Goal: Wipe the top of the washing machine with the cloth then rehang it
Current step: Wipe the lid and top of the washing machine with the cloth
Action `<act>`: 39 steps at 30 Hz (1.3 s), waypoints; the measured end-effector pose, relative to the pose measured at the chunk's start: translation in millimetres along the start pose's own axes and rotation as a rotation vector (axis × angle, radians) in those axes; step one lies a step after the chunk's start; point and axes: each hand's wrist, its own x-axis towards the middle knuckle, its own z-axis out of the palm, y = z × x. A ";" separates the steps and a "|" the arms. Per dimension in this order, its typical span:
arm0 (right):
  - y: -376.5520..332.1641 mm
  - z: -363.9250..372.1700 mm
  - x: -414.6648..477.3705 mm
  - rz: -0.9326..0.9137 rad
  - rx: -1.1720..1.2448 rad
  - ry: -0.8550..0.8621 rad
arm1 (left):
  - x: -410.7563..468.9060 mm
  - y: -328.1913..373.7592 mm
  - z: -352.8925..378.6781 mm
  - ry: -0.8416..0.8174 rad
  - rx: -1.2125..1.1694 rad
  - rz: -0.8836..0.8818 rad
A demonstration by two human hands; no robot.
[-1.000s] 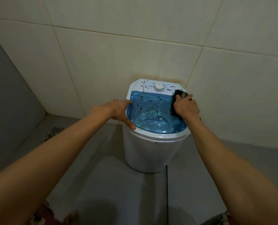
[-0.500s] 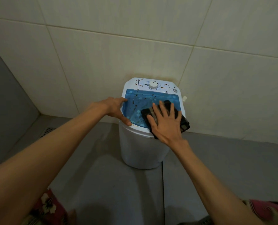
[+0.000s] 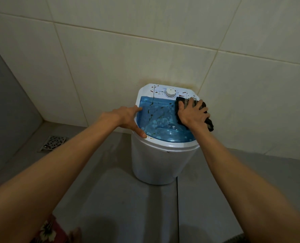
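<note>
Washing machine [image 3: 163, 162]: small white plastic tub-shaped unit, standing on grey floor tiles [image 3: 110, 199] against cream wall tiles [image 3: 145, 50]. Translucent blue lid [image 3: 159, 120], flecked with brown spots. White round dial [image 3: 170, 93] on rear control panel, also spotted.

Cloth [image 3: 209, 120]: dark checked fabric, on the lid's right rear corner, one end hanging over the right edge.

Right hand [image 3: 191, 114]: flat on the cloth, fingers spread, pressing it down.

Left hand [image 3: 128, 118]: bracing the machine's left rim, fingers extended together, thumb along the front edge.

Metal floor drain grate [image 3: 53, 141]: far left, well apart from the machine.
</note>
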 end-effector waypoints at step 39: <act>66.4 16.5 -68.0 -0.066 0.231 -0.009 | -10.8 105.2 99.9 0.576 -0.008 -0.008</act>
